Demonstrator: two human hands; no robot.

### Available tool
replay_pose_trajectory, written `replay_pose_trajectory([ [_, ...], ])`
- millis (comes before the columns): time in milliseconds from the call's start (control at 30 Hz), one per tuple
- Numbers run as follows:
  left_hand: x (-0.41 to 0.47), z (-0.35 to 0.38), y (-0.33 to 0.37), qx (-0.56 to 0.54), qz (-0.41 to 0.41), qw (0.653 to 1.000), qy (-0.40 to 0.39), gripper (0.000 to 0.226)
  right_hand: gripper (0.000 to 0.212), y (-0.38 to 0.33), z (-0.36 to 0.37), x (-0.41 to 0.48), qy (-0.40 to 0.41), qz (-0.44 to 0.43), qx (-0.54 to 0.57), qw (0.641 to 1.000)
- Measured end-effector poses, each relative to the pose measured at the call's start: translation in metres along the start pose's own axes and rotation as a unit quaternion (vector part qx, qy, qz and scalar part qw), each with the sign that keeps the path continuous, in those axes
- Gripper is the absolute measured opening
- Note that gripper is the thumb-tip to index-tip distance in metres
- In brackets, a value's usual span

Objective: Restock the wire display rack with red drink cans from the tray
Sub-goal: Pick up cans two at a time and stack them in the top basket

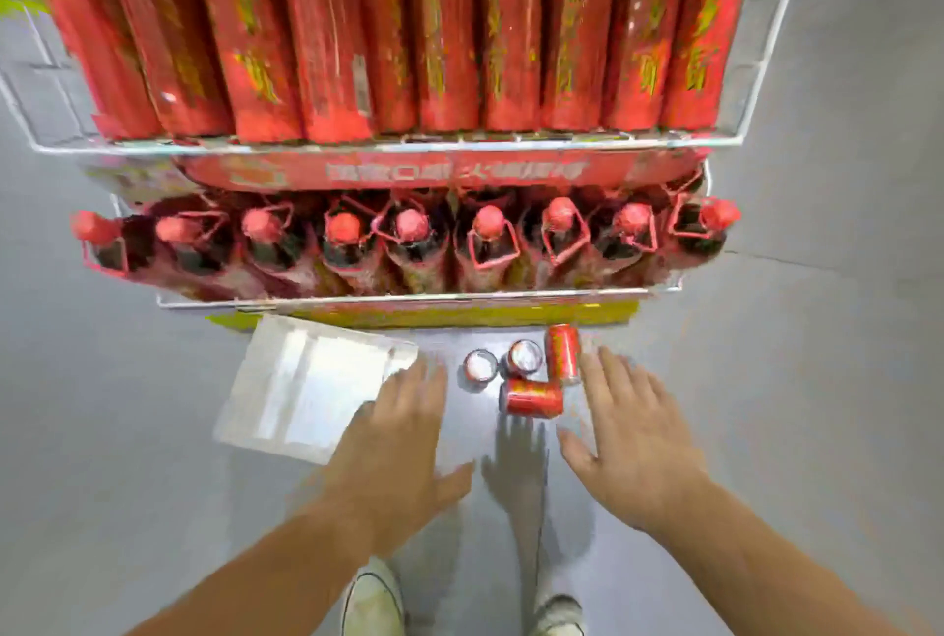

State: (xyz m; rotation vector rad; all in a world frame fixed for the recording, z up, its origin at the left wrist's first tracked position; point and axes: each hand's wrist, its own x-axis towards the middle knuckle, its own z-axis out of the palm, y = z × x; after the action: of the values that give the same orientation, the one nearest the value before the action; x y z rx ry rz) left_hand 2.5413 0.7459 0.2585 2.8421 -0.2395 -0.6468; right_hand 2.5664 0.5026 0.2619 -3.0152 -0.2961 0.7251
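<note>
Several red drink cans sit on the grey floor in front of the wire display rack (408, 147). Two stand upright showing silver tops (480, 365) (524, 357), one lies on its side (532, 398), and one red can (562, 353) leans at the right. A clear plastic tray (306, 385) lies empty on the floor to the left. My left hand (398, 441) hovers open over the tray's right corner, left of the cans. My right hand (633, 436) spreads open just right of the cans. Neither hand holds anything.
The rack's upper shelf holds tall red boxes (444, 32) and the lower shelf (408, 299) holds red-capped bottles (488, 239) in a row. My two shoes (373, 599) stand on the floor below my hands. Open grey floor lies on both sides of the rack.
</note>
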Motion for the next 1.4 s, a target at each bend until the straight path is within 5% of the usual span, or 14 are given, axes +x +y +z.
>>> replay_pose_trajectory([
  [433, 0.172, 0.263, -0.05, -0.256, -0.147, 0.955, -0.027, 0.108, 0.093, 0.032, 0.242, 0.156, 0.001, 0.049, 0.155, 0.987],
  [533, 0.198, 0.291, -0.061, -0.361, -0.145, 0.921, 0.013, 0.109, 0.096, 0.036, 0.266, 0.188, 0.029, 0.063, 0.264, 0.962],
  [667, 0.224, 0.322, -0.07, -0.439, -0.121, 0.887, 0.08, 0.084, 0.066, 0.035, 0.279, 0.214, 0.064, 0.065, 0.411, 0.907],
  [900, 0.243, 0.293, -0.065, -0.572, -0.186, 0.797, 0.049, 0.057, 0.06, 0.041, 0.269, 0.233, 0.086, 0.095, 0.545, 0.829],
  [1100, 0.219, 0.229, -0.056, -0.577, -0.187, 0.795, 0.001, 0.054, 0.045, 0.043, 0.215, 0.209, 0.056, 0.107, 0.612, 0.781],
  [1400, 0.121, 0.081, -0.012, -0.591, -0.183, 0.784, 0.052, 0.041, 0.039, 0.02, 0.075, 0.103, 0.048, 0.115, 0.654, 0.746],
])
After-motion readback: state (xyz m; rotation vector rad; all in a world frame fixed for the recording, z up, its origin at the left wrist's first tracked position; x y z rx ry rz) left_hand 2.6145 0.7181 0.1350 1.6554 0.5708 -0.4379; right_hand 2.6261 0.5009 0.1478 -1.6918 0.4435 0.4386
